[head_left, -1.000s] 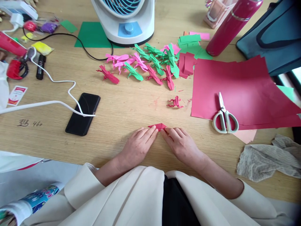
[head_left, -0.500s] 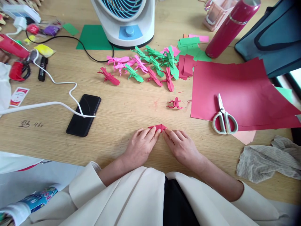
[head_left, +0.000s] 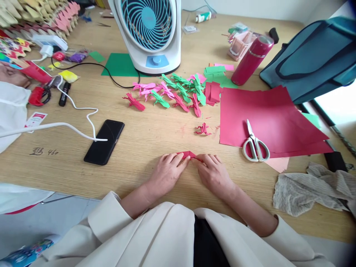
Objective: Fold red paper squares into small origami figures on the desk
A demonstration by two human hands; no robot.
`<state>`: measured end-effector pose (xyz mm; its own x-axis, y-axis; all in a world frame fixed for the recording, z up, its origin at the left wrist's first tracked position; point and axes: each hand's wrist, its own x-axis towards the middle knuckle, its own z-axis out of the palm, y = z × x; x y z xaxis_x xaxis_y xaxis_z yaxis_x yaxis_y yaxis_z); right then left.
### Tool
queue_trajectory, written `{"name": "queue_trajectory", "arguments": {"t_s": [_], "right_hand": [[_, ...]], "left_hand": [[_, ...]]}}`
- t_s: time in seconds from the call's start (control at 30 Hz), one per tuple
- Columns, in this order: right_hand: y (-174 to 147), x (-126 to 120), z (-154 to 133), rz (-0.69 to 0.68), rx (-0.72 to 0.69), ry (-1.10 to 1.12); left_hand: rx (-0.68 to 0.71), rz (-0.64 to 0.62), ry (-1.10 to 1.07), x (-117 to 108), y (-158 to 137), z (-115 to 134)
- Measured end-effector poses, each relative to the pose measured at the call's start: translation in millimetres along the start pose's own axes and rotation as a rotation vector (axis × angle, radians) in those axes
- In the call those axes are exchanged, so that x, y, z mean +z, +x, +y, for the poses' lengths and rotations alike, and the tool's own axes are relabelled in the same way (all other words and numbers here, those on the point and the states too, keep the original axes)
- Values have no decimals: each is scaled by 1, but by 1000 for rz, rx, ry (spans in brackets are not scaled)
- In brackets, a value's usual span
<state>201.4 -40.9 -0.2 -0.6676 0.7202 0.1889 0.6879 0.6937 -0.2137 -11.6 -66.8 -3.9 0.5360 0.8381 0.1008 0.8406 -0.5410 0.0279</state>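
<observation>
A small folded piece of red paper (head_left: 189,154) lies on the wooden table close to my body. My left hand (head_left: 166,171) presses its left part, fingers together and thumb at the lower edge. My right hand (head_left: 215,173) pinches the right end; its fingertips partly hide that corner. Just beyond my hands sits a small red paper figure with thin bent legs (head_left: 203,129). Farther back lies a cluster of folded paper figures in green (head_left: 182,91), pink (head_left: 146,89) and red (head_left: 134,102).
White-handled scissors (head_left: 255,144) rest on large red sheets (head_left: 278,111) at right, near a crumpled cloth (head_left: 300,193). A phone (head_left: 104,142) with a white cable lies left. Behind stand a fan (head_left: 155,61), a red bottle (head_left: 251,61) and a blue bag (head_left: 306,63). Another person's sleeve (head_left: 12,107) shows at left.
The head view has tilted up, showing more of the table's far side. My right hand has shifted slightly at the red paper's right end; my left hand stays on it.
</observation>
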Motion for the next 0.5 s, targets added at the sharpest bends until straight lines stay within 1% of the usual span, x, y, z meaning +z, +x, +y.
{"name": "queue_trajectory", "arguments": {"t_s": [0.13, 0.23, 0.33, 0.5], "right_hand": [[4, -2, 2, 38, 193, 122], [10, 1, 1, 23, 297, 194], [18, 4, -3, 11, 360, 217], [28, 4, -12, -16, 400, 288]], "left_hand": [[29, 72, -78, 4, 2, -6], [34, 99, -188, 4, 8, -8], [33, 85, -273, 1, 18, -9], [-24, 65, -386, 1, 30, -13]]}}
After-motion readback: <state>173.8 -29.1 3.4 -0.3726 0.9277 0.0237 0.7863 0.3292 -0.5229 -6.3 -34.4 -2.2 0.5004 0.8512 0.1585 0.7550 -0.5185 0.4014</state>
